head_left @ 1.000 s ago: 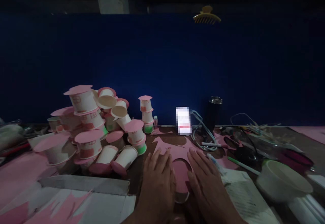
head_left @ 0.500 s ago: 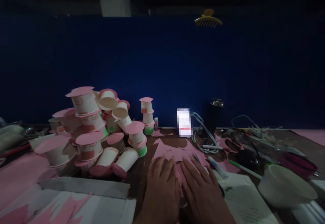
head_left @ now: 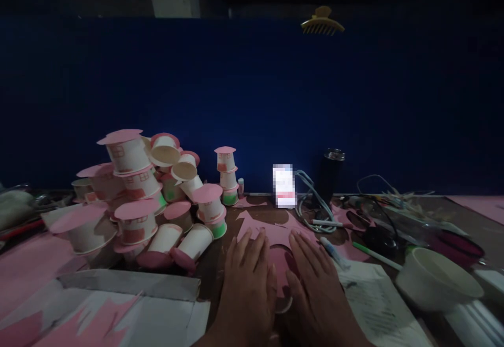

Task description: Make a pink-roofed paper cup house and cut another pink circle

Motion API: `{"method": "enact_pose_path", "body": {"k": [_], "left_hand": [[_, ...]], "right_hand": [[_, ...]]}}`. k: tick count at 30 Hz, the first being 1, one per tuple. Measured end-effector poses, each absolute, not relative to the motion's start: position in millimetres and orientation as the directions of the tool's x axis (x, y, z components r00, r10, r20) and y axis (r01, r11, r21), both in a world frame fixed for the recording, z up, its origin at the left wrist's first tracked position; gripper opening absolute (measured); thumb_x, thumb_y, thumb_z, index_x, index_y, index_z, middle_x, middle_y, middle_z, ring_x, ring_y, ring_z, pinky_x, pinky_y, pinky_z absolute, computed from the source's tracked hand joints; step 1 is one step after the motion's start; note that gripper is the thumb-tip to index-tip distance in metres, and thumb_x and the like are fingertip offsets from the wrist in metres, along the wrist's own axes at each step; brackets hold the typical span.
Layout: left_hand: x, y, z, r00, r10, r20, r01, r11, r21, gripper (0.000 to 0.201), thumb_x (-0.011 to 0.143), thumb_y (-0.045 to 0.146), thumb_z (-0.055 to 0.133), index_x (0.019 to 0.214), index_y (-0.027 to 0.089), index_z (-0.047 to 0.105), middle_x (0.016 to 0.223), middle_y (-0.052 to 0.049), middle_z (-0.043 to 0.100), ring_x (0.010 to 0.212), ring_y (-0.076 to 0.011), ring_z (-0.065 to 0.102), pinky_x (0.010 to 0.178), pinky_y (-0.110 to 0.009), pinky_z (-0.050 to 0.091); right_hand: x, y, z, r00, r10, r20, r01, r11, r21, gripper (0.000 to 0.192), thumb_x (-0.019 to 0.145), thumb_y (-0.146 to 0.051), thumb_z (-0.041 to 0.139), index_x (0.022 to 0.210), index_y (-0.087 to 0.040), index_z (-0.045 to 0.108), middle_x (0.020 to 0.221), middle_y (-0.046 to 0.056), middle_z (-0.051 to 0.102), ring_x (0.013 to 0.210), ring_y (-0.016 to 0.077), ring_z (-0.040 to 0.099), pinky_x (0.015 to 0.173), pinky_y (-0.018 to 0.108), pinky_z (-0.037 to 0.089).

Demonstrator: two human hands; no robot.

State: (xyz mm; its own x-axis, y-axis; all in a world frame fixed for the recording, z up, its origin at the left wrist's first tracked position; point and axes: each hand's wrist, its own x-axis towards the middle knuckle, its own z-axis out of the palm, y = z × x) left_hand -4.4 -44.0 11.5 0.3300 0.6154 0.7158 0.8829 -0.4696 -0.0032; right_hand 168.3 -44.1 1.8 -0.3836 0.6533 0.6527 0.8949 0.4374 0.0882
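Fingers extended and unclenched, the left hand (head_left: 247, 279) and right hand (head_left: 319, 284) lie palm-down, flanking a rounded pink paper piece (head_left: 281, 271) between them. Farther left stand stacked white paper cups (head_left: 137, 183) topped with pink.

Table (head_left: 213, 271): dark brown. Directly on it: three-cup tower (head_left: 228, 180) rear, pink cut paper (head_left: 254, 223) centre, printed sheet (head_left: 370, 300) right, dark flask (head_left: 333, 176) rear.
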Motion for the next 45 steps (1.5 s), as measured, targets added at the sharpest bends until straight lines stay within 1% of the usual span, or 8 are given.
{"method": "enact_pose_path", "body": {"k": [15,18,21,24,27,29,37,45], "left_hand": [[1.1,-43.5,1.2,0.282,0.675,0.682,0.881,-0.464,0.095,0.037,0.091,0.025,0.043,0.122,0.020,0.061,0.132,-0.005,0.060,0.125,-0.0281,0.045,0.108,-0.052,0.031],[-5.1,-38.8,2.9,0.221,0.762,0.608,0.811,-0.490,0.320,0.040,0.093,0.032,0.044,0.131,0.022,0.053,0.139,-0.007,0.053,0.131,-0.0289,0.042,0.109,-0.054,0.031],[-21.2,-27.5,13.8,0.073,0.893,0.444,0.583,-0.399,0.708,0.058,0.094,0.042,0.042,0.147,0.021,0.028,0.150,-0.014,0.036,0.137,-0.0270,0.035,0.109,-0.049,0.036],[-40.2,-15.5,24.9,0.179,0.937,0.301,0.293,-0.342,0.893,0.077,0.091,0.047,0.048,0.151,0.020,0.008,0.146,-0.018,0.041,0.134,-0.0260,0.041,0.107,-0.044,0.039],[-49.1,-12.7,26.7,0.369,0.920,0.132,0.337,-0.265,0.903,0.128,0.062,0.046,0.081,0.150,0.023,-0.009,0.145,-0.020,0.041,0.129,-0.0297,0.047,0.104,-0.046,0.042],[-46.7,-16.2,23.3,0.392,0.917,0.073,0.431,-0.253,0.866,0.138,0.053,0.041,0.086,0.150,0.023,-0.011,0.142,-0.020,0.043,0.127,-0.0305,0.048,0.104,-0.047,0.041],[-23.6,-26.1,10.7,0.347,0.917,0.197,0.597,-0.378,0.707,0.112,0.059,0.021,0.073,0.151,0.019,0.010,0.141,-0.017,0.044,0.129,-0.0303,0.044,0.107,-0.046,0.038],[-28.3,-19.7,19.1,0.260,0.956,0.137,0.529,-0.259,0.808,0.106,0.060,0.014,0.067,0.151,0.021,0.013,0.150,-0.015,0.035,0.136,-0.0275,0.038,0.108,-0.041,0.039]], "right_hand": [[160.0,-45.8,2.9,-0.411,0.687,0.600,0.899,0.416,0.138,0.042,0.092,-0.028,0.044,0.131,-0.016,0.053,0.137,0.007,0.058,0.128,0.0308,0.047,0.100,0.050,0.034],[164.5,-46.6,1.3,-0.382,0.704,0.599,0.883,0.469,0.011,0.050,0.093,-0.032,0.044,0.141,-0.017,0.041,0.142,0.010,0.052,0.130,0.0314,0.045,0.102,0.052,0.035],[171.4,-47.7,4.9,-0.226,0.770,0.596,0.831,0.472,-0.294,0.063,0.095,-0.040,0.040,0.151,-0.020,0.018,0.151,0.013,0.039,0.135,0.0309,0.039,0.104,0.053,0.036],[177.9,-46.4,10.5,-0.068,0.848,0.525,0.715,0.408,-0.567,0.069,0.094,-0.046,0.040,0.152,-0.023,0.010,0.154,0.014,0.031,0.137,0.0304,0.036,0.106,0.052,0.037],[181.3,-43.5,12.4,-0.115,0.885,0.451,0.670,0.405,-0.622,0.085,0.088,-0.051,0.051,0.152,-0.022,0.003,0.148,0.018,0.041,0.132,0.0322,0.045,0.103,0.054,0.039],[181.3,-43.0,11.6,-0.176,0.894,0.411,0.696,0.409,-0.590,0.102,0.080,-0.053,0.061,0.152,-0.020,-0.003,0.142,0.020,0.048,0.128,0.0343,0.048,0.102,0.056,0.040],[174.4,-47.2,8.4,-0.255,0.910,0.327,0.801,0.388,-0.456,0.115,0.064,-0.031,0.073,0.153,-0.018,0.002,0.154,0.020,0.029,0.139,0.0375,0.030,0.106,0.058,0.034],[174.1,-41.5,-1.6,-0.157,0.937,0.312,0.694,0.330,-0.640,0.112,0.066,-0.030,0.074,0.152,-0.021,0.003,0.151,0.020,0.035,0.137,0.0371,0.034,0.103,0.057,0.039]]}}
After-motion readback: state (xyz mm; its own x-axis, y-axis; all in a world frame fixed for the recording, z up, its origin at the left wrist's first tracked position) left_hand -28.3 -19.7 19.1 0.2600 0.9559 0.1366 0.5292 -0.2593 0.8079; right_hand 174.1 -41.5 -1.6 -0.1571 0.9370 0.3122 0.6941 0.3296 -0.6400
